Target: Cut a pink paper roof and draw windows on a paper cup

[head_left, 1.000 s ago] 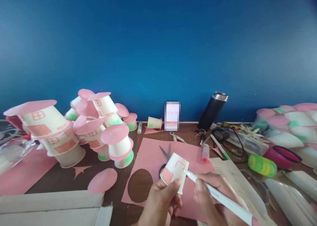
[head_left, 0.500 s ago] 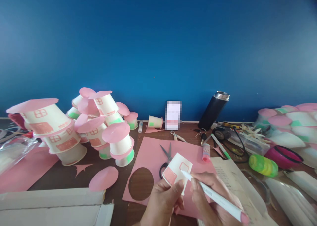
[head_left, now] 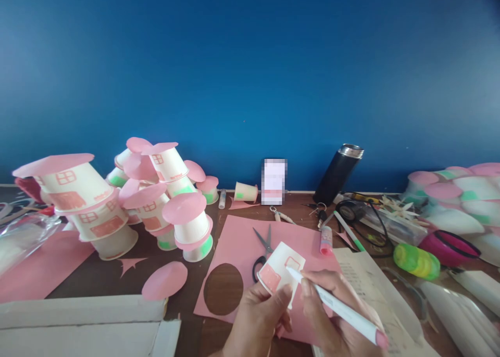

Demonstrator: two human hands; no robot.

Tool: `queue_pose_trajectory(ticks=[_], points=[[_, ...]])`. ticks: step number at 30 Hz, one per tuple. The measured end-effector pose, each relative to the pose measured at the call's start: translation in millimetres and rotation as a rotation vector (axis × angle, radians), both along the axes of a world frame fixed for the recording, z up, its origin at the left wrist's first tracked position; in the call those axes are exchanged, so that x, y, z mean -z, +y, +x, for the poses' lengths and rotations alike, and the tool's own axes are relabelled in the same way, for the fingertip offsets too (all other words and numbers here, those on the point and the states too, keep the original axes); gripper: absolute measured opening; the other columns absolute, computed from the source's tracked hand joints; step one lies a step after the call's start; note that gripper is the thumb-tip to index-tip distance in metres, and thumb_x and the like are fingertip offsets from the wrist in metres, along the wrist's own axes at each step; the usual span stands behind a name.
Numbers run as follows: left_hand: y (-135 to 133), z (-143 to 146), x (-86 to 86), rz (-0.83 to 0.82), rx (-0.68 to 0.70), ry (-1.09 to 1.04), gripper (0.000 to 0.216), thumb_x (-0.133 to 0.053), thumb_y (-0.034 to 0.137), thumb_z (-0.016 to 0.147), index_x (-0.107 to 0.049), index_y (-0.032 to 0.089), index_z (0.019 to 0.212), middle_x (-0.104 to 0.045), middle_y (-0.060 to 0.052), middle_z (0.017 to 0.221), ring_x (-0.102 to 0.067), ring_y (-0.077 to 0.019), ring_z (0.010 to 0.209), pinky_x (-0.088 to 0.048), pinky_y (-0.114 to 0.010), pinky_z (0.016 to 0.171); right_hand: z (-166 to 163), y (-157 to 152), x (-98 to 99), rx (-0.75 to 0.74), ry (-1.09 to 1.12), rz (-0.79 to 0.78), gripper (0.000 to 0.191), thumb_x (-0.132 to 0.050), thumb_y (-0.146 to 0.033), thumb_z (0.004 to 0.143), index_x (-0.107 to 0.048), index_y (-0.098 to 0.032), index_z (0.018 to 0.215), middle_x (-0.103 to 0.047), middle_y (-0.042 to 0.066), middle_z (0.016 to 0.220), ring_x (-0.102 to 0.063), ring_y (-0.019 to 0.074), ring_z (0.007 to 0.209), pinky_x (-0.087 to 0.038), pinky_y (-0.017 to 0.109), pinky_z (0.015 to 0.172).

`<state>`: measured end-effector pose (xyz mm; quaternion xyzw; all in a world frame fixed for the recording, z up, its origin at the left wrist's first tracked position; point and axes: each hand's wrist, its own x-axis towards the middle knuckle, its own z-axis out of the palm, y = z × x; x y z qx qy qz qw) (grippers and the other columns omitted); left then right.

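Note:
My left hand [head_left: 261, 315] grips a white paper cup [head_left: 278, 266], tilted, with a filled pink door and a pink window outline drawn on its side. In my right hand [head_left: 332, 307] is a white marker [head_left: 346, 310] with a pink end; its tip meets the cup at the window outline. Beneath both hands lies a pink paper sheet [head_left: 297, 232] with a round hole cut in it. Scissors [head_left: 267, 242] rest open on that sheet, just behind the cup, one handle loop partly hidden by it.
Paper-cup towers with pink roofs [head_left: 97, 221] stand at left, beside a loose pink disc [head_left: 164, 281]. A black bottle [head_left: 338, 174] and a blurred phone [head_left: 274, 182] are at the wall. A glue stick [head_left: 325, 241], a green-yellow roll [head_left: 416, 261] and more cups [head_left: 476, 190] are at right.
The marker tip has shifted very slightly along the window outline on the cup. The whole view has moved a little; both hands keep their hold.

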<state>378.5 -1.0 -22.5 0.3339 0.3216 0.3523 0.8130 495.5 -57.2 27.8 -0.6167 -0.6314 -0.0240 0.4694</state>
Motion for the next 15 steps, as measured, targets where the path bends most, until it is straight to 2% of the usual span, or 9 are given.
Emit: queue_pose_trajectory(ticks=[15], points=[[0.0,-2.9,-9.0,-0.071,0.012,-0.109,0.039,-0.077,0.044,0.065,-0.057,0.013,0.051,-0.049,0.002,0.039,-0.037,-0.0053,0.038,-0.019,-0.023,0.045,0.3,0.1,0.8,-0.005,-0.01,-0.007,0.007,-0.056,-0.024,0.087,-0.061,-0.022,0.092,-0.065,-0.001,0.066,-0.063,0.0132,0.051,-0.049,0.021,0.049]])
